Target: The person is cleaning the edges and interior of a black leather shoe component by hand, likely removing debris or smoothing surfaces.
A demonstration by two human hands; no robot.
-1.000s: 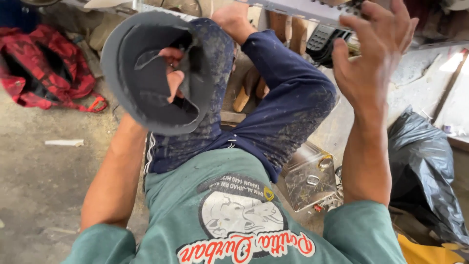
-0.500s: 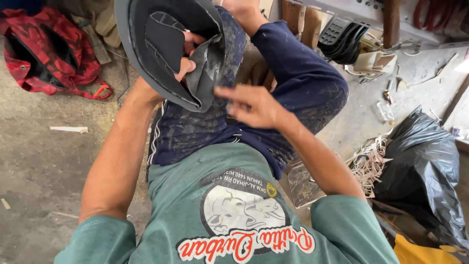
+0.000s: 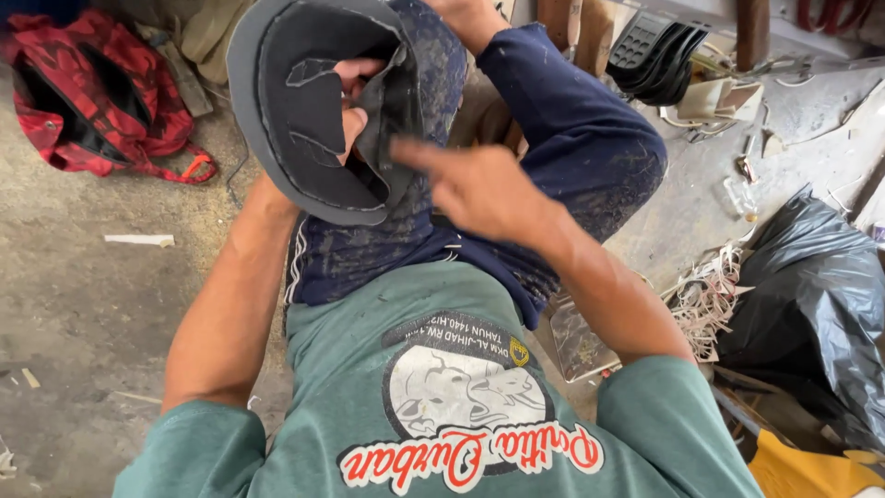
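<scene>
Up on the raised knee, the left hand (image 3: pixel 355 101) pinches the dark curved shoe piece (image 3: pixel 304 111) with fingers poking through its folded edge, apparently to steady it, while the right hand (image 3: pixel 479 189) hovers near, fingers loosely spread, forefinger pointing at it.

Open concrete floor (image 3: pixel 92 304) is left on the left side — only a red bag (image 3: pixel 92 101) and a white scrap (image 3: pixel 138 241) are found there. The right is hemmed in by a black plastic sack (image 3: pixel 811 314), pale strips (image 3: pixel 710 295) and stacked black soles (image 3: pixel 654 55).
</scene>
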